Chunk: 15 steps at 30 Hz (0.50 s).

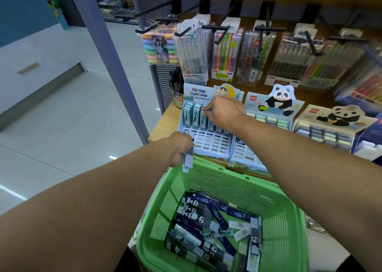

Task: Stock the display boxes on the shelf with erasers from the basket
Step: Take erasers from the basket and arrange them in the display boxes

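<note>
Landmark: Crayon Shin-chan display box (206,131) on the shelf (163,124).

- Right hand (224,111), over the box's back rows: grip pinching an eraser (203,116), apparently to seat it upright beside those already slotted.
- Left hand (178,147), at the box's front-left corner: grip curled round spare erasers (188,161), held close as ready supply.
- Green basket (223,216), directly below the box: many sleeved erasers loose inside.
- Front slots of the box: unfilled.

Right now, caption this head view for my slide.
Right hand slots eraser into Crayon Shinchan display box; left hand holds another.
</note>
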### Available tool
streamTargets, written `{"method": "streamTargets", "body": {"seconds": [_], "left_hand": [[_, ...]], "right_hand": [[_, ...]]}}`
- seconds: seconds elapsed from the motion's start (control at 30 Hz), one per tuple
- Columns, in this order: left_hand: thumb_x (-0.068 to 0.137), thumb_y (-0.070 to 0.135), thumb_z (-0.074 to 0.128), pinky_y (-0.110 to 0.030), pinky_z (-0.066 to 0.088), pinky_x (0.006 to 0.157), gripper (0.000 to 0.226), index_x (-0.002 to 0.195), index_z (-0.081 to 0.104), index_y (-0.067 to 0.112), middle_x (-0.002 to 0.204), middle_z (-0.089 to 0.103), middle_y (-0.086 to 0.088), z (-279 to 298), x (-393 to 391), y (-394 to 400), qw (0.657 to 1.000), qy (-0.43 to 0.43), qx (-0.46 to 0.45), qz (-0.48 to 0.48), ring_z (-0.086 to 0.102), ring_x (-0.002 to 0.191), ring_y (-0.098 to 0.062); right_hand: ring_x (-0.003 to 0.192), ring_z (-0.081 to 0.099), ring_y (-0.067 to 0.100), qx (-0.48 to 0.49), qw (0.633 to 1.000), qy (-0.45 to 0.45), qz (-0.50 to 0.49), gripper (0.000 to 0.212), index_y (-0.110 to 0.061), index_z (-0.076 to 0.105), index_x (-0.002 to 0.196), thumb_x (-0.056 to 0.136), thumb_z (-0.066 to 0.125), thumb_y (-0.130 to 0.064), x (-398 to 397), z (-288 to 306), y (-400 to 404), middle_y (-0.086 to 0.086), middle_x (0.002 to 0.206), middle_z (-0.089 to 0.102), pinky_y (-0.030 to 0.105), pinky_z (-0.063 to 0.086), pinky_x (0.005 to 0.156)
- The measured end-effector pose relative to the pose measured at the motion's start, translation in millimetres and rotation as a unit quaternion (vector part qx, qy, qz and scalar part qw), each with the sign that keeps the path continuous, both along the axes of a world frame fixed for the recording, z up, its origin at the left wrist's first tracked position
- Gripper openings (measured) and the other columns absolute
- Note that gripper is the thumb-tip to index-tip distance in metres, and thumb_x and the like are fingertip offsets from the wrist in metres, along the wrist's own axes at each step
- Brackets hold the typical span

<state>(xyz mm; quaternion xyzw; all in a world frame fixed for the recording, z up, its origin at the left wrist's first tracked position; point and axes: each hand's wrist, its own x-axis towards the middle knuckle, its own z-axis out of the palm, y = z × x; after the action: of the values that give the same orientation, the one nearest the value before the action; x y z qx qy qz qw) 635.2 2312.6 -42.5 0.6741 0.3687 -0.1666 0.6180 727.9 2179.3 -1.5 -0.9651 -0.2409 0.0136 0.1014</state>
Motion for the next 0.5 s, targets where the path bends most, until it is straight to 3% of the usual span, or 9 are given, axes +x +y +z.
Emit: {"method": "streamTargets", "body": {"seconds": [0.13,0.23,0.37,0.5], "left_hand": [[0.096,-0.002,0.054,-0.048,0.050,0.098,0.032,0.127,0.051,0.001,0.121,0.056,-0.017,-6,0,0,1.000,0.002,0.020,-0.022,0.058,0.115,-0.034],[0.097,-0.002,0.052,-0.047,0.049,0.099,0.032,0.128,0.049,0.000,0.107,0.056,-0.013,-9,1,4,0.999,0.009,0.021,-0.033,0.059,0.116,-0.034],[0.100,-0.001,0.048,-0.045,0.051,0.087,0.038,0.136,0.042,0.004,0.095,0.052,-0.008,-9,0,4,0.998,0.016,0.022,-0.051,0.060,0.116,-0.032],[0.100,-0.002,0.047,-0.050,0.052,0.095,0.038,0.137,0.042,0.003,0.093,0.051,-0.009,-10,0,7,0.998,0.025,0.026,-0.053,0.063,0.111,-0.034]], "right_hand": [[0.113,0.059,0.025,0.056,0.998,0.013,-0.039,0.023,-0.031,0.072,0.112,0.105,0.051,-0.035,6,-6,1,-0.004,0.123,0.068,0.036,0.048,0.083],[0.112,0.060,0.024,0.031,0.999,0.001,-0.044,0.021,-0.030,0.074,0.111,0.104,0.055,-0.029,11,-10,1,-0.004,0.122,0.068,0.032,0.044,0.077],[0.105,0.064,0.025,0.001,1.000,0.005,-0.028,0.016,-0.027,0.078,0.106,0.099,0.064,-0.032,17,-5,6,-0.002,0.114,0.073,0.034,0.047,0.080],[0.092,0.065,0.028,-0.046,0.999,-0.021,-0.013,0.016,-0.022,0.078,0.097,0.098,0.064,-0.031,19,-1,11,0.003,0.100,0.073,0.030,0.044,0.068]]}}
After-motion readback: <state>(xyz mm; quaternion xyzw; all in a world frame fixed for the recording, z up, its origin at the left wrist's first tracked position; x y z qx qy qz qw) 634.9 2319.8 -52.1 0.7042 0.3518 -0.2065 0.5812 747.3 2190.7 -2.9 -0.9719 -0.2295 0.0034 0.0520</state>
